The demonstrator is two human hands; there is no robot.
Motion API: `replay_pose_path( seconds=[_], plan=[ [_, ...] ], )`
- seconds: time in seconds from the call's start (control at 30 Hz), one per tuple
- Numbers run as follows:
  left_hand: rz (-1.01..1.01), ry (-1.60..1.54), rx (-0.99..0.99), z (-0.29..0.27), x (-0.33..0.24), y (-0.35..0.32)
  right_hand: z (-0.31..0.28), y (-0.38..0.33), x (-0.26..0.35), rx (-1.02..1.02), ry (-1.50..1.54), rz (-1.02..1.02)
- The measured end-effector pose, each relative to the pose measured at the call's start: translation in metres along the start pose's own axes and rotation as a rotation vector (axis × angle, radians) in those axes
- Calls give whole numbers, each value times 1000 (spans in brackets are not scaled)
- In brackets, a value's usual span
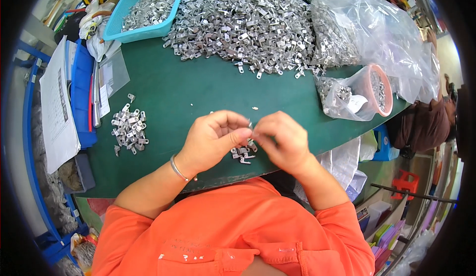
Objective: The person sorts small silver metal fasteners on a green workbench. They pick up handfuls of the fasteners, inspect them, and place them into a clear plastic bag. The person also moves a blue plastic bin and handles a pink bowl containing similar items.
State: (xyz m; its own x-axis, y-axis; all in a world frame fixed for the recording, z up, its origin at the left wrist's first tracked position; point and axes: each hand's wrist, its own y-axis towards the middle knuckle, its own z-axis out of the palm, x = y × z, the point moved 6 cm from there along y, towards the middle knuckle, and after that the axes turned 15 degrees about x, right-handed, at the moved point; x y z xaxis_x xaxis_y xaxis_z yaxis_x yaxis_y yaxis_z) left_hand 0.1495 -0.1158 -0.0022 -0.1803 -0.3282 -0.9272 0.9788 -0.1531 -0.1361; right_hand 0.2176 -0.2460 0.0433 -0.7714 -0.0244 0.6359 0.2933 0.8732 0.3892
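My left hand and my right hand meet at the fingertips near the table's front edge. Both are closed in a pinch around a small metal bracket, which is mostly covered by the fingers. Just under the hands lies a small cluster of silver brackets, partly hidden by them. To the left, a separate small heap of brackets rests on the green table. A far larger pile of the same metal brackets spreads over the back of the table.
A blue plastic basket with brackets stands at the back left. Clear plastic bags of parts fill the back right, near a bagged pink tub. Papers and a blue tray line the left edge. Another person is at far right.
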Motion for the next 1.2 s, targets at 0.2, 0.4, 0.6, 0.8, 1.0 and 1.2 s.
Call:
replay_pose_path(
  seconds=[0.2, 0.4, 0.6, 0.8, 1.0, 1.2],
  plan=[
    [241, 388, -107, -18, -11, -9, 1, 22, -32, 205, 124, 77],
    [288, 736, -167, -13, -20, -7, -16, 42, -95, -82, -462, 321],
    [352, 992, -185, -9, -20, -5, -20, 29, -83, -83, -553, 287],
    [291, 1205, -92, 8, -12, 10, -20, 16, -83, -55, -525, 323],
    [317, 1069, -115, 2, -23, 14, -28, 12, -94, -130, -494, 366],
    [312, 1146, 163, 15, -24, -7, -29, 6, -96, -180, -326, 369]
  ],
)
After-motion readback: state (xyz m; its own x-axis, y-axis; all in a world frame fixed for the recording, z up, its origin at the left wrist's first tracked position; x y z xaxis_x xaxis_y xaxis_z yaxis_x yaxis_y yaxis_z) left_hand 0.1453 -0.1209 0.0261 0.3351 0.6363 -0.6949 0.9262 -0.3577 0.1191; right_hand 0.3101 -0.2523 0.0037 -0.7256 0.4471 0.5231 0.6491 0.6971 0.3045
